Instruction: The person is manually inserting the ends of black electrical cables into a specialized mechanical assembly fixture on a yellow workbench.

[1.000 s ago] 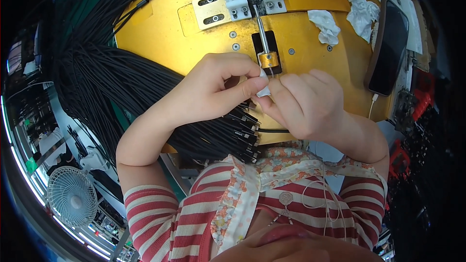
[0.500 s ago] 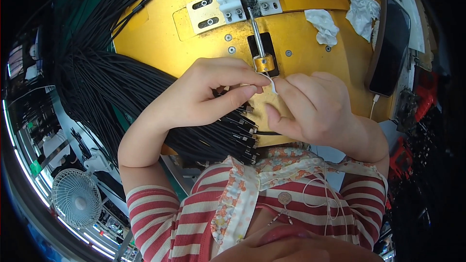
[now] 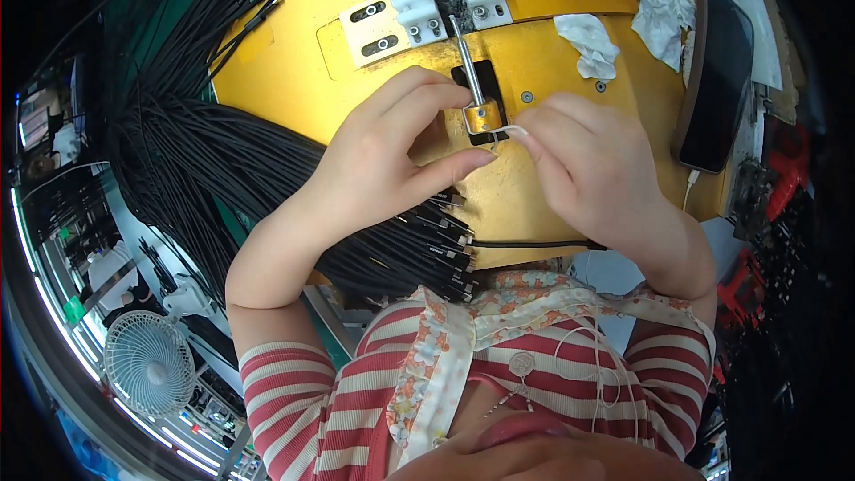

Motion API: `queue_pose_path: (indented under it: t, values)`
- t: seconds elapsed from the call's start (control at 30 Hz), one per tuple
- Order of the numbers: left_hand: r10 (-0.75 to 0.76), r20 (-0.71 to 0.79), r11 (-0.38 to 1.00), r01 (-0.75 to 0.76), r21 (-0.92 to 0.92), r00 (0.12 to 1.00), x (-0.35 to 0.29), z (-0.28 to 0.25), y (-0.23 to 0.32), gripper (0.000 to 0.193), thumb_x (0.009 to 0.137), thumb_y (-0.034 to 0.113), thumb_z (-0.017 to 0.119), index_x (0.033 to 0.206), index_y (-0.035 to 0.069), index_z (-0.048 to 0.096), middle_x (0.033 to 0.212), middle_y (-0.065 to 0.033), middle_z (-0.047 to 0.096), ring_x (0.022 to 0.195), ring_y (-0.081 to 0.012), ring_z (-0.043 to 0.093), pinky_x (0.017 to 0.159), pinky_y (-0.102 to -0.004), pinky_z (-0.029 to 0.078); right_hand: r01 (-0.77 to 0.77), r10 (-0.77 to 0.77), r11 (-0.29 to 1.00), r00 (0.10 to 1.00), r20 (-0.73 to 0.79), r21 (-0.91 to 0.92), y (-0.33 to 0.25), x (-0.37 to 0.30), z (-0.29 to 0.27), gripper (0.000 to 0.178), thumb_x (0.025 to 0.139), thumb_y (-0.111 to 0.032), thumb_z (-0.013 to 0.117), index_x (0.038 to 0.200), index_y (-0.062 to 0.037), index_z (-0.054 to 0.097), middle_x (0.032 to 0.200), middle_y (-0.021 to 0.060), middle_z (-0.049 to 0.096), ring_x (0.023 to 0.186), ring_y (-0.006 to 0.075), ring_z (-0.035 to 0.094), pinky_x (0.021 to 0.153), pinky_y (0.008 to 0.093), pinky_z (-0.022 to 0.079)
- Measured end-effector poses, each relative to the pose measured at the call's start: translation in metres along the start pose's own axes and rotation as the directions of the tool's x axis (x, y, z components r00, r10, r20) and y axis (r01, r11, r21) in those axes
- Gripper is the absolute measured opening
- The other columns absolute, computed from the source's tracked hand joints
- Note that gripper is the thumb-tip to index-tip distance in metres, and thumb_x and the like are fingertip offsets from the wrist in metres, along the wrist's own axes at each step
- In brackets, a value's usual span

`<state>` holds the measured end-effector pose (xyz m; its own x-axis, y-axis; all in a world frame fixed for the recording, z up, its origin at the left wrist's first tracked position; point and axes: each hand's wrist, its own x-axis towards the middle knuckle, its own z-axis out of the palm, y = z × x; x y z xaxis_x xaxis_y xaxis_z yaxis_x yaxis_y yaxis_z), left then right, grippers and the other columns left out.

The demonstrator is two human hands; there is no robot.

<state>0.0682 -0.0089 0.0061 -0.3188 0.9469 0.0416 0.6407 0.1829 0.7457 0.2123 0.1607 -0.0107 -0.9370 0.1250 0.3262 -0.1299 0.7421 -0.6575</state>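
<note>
My right hand is closed, thumb and forefinger pinching a thin white strip. The strip reaches left to a brass-coloured collar at the near end of a slim metal rod. My left hand has thumb and forefinger spread apart on the collar's other side. Its forefinger tip is by the collar's left edge, and its thumb tip lies just below, near a loose bit of the strip. Whether the forefinger presses on the strip cannot be made out. Both hands are over a gold-coloured metal plate.
A thick bundle of black cables with metal-tipped connectors lies at the left, under my left forearm. Beyond the rod are white clamp blocks. At the right are crumpled white tissues and a plugged-in phone. A fan stands lower left.
My hands have moved slightly away from me, up to the collar. My left thumb and forefinger have spread apart. The white strip, earlier between both hands, now stretches from the collar to my right fingers.
</note>
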Motion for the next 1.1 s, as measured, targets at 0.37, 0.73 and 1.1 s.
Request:
queue_pose_path:
  t: [0.37, 0.73, 1.1]
  values:
    - [0.041, -0.082, 0.999, -0.039, 0.024, 0.996, 0.004, 0.009, 0.000, 0.033, 0.076, 0.008, 0.080, 0.101, -0.003, 0.062, 0.090, -0.0073, 0.060, 0.065, -0.0113, 0.060, 0.056, -0.0227, 0.048, 0.128, -0.128, 0.992, 0.985, 0.114, 0.005, 0.028, 0.017, -0.009, 0.012, 0.075, -0.007, 0.065, 0.087, -0.0052, 0.064, 0.078, 0.0078, 0.059, 0.068, 0.0270, 0.061, 0.059, 0.0362, 0.049]
    - [0.126, -0.146, 0.992, -0.127, 0.006, 0.981, 0.005, 0.012, -0.008, 0.027, 0.076, 0.011, 0.078, 0.096, -0.001, 0.065, 0.083, -0.0088, 0.059, 0.061, -0.0199, 0.061, 0.054, -0.0293, 0.050, -0.036, 0.022, 0.987, 0.996, -0.092, -0.156, 0.010, 0.017, 0.024, 0.013, 0.081, -0.010, 0.066, 0.090, -0.0062, 0.058, 0.077, 0.0072, 0.054, 0.063, 0.0255, 0.059, 0.055, 0.0358, 0.047]
    - [0.157, -0.123, 0.987, -0.151, 0.056, 0.980, 0.006, 0.009, -0.009, 0.028, 0.076, 0.008, 0.080, 0.097, -0.004, 0.066, 0.085, -0.0087, 0.061, 0.063, -0.0146, 0.062, 0.055, -0.0254, 0.050, -0.513, 0.512, 0.812, 0.855, 0.082, 0.279, 0.006, 0.040, 0.006, 0.019, 0.072, -0.008, 0.068, 0.089, -0.0028, 0.061, 0.067, 0.0059, 0.061, 0.062, 0.0216, 0.061, 0.061, 0.0338, 0.049]
